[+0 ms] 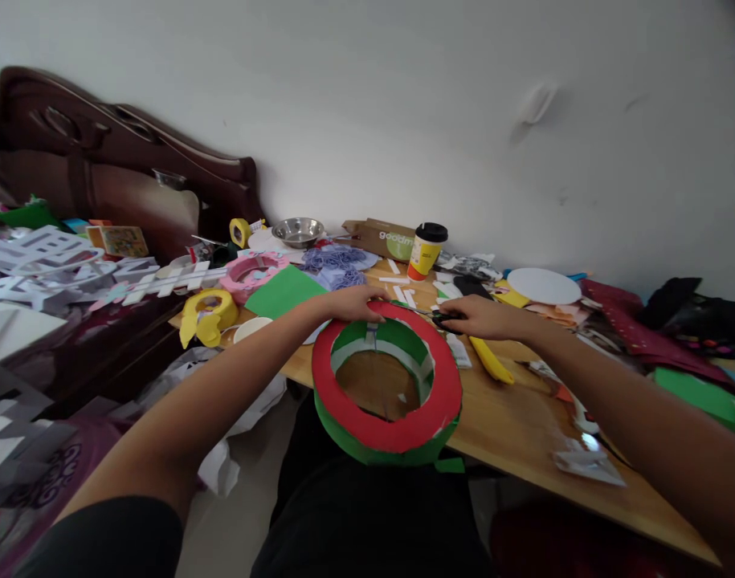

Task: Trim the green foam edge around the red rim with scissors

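A big paper ring, red on top with green sides and a white inner band, rests on the near edge of the wooden table. My left hand lies on the ring's far left rim, fingers pressed onto it. My right hand is closed around black-handled scissors just beyond the ring's far right rim. A yellow strip lies under that hand.
Craft clutter covers the table: a green sheet, a yellow ring, a pink ring, a metal bowl, a yellow cup with black lid, a white disc. White cut-out letters lie left by a dark headboard.
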Motion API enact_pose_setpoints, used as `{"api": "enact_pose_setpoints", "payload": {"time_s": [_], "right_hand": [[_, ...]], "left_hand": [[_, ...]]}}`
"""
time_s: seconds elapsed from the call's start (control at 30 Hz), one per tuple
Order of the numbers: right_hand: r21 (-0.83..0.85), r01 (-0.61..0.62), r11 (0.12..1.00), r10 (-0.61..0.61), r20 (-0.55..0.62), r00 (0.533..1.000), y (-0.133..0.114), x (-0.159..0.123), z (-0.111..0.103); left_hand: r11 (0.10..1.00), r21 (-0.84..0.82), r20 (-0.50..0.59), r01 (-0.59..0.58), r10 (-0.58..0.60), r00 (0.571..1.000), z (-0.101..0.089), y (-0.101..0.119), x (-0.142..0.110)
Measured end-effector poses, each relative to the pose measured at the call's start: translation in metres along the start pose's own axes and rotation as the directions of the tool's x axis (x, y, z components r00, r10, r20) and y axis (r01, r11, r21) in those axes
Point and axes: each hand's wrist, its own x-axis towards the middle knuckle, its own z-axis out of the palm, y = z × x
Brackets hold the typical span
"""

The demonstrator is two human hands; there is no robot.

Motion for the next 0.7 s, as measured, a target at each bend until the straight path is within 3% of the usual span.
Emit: {"api": "enact_pose_setpoints", "payload": {"time_s": [0.47,0.7], "right_hand": [[0.104,-0.023,0.994,0.022,0.009,1.0,0.014,-0.001,0.009],[0.054,0.015,0.998,-0.016,0.017,1.0,0.014,0.006,0.005]], "left_hand": [[0.998,-0.041,-0.013,-0.039,0.038,0.999,0.0,0.004,0.002],[0.991,-0.073,-0.004,-0.113,0.113,0.994,0.002,-0.001,0.005]]}}
